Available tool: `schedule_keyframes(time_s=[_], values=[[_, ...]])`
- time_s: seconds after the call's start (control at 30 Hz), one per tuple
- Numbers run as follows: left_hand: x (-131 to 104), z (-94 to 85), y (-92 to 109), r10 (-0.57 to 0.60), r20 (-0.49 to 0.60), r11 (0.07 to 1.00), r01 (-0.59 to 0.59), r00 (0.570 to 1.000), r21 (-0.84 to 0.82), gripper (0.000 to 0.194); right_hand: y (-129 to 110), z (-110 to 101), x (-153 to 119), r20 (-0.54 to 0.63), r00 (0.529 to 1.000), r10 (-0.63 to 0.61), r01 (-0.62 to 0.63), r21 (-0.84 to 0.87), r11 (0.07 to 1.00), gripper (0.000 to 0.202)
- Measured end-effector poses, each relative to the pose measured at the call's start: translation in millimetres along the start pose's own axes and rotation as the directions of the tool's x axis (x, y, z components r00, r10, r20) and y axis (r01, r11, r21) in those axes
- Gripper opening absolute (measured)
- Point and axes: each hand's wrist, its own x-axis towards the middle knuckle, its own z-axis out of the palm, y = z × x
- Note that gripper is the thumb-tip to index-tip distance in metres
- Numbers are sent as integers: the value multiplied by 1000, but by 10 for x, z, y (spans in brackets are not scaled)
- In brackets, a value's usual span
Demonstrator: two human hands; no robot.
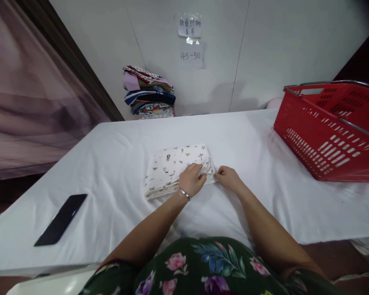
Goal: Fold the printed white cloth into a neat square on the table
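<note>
A white cloth [167, 166] with small dark printed figures lies folded in several layers at the middle of the table. My left hand [192, 180] rests over its near right part, fingers curled round a bunched fold. At the right edge of the cloth, my right hand [228, 178] pinches a corner between thumb and fingers. A bracelet sits on my left wrist. The fingertips of my left hand are partly hidden by the cloth.
A red plastic basket [326, 135] with metal handles stands at the right of the white-covered table [117, 164]. A flat black object [61, 219] lies at the left. Behind the far edge is a stack of folded fabrics [149, 92]; paper signs [190, 55] hang on the wall.
</note>
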Motion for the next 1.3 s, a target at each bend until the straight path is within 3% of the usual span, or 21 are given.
schedule_keyframes(time_s=[0.17,0.27,0.37,0.47,0.63,0.7,0.83,0.97,1.17,1.3], values=[[-3,13,-2,9,-6,1000,-9,1000,-6,22,4,48,-2,47,999,-6,6,9,1000,41],[4,20,-4,16,-23,1000,-16,1000,10,22,-8,94,-6,61,998,12,-13,32,999,38],[7,26,-4,29,-34,999,-28,999,28,23,-8,125,1,159,985,65,-98,211,973,36],[-1,35,-5,51,-43,998,-49,998,44,24,4,127,18,296,949,110,-235,428,873,36],[-10,36,-2,62,-43,997,-60,997,51,23,8,78,38,489,860,147,-420,514,748,40],[-6,24,3,59,-45,997,-57,997,49,22,-3,73,33,464,874,145,-411,546,730,37],[5,3,11,56,-55,998,-54,997,36,24,-26,111,17,296,947,122,-278,572,772,27],[6,11,5,62,-64,998,-61,996,23,24,-43,133,3,269,959,88,-248,649,720,24],[21,18,-10,60,-80,998,-58,995,27,25,-43,63,-12,227,974,20,-170,663,730,55],[8,62,-4,88,-100,995,-82,991,58,26,-55,34,-30,209,978,-6,-136,659,740,61]])
